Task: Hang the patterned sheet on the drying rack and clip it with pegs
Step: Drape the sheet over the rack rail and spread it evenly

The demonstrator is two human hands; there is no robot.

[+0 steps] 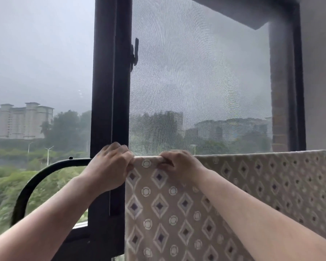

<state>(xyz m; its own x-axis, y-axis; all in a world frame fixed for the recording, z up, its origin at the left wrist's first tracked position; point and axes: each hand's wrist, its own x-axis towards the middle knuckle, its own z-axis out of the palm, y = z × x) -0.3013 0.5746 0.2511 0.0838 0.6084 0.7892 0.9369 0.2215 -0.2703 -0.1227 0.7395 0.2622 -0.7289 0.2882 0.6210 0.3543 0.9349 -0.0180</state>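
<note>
Two hands (109,164) (179,163) on one patterned sheet (177,213)

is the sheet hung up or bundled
Hung: the sheet drapes flat over the rack, with the left hand and right hand gripping its top edge.

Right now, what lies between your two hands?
Between the left hand and right hand: only a short stretch of sheet folded over the rack, nothing clipped on it, in the head view.

Both hands grip the sheet (233,194) at its top edge.
Left hand (109,166) holds the top left corner; right hand (179,162), just beside it, curls over the edge. A curved black rail (45,170) extends left, with a mesh screen (196,81) behind.
</note>
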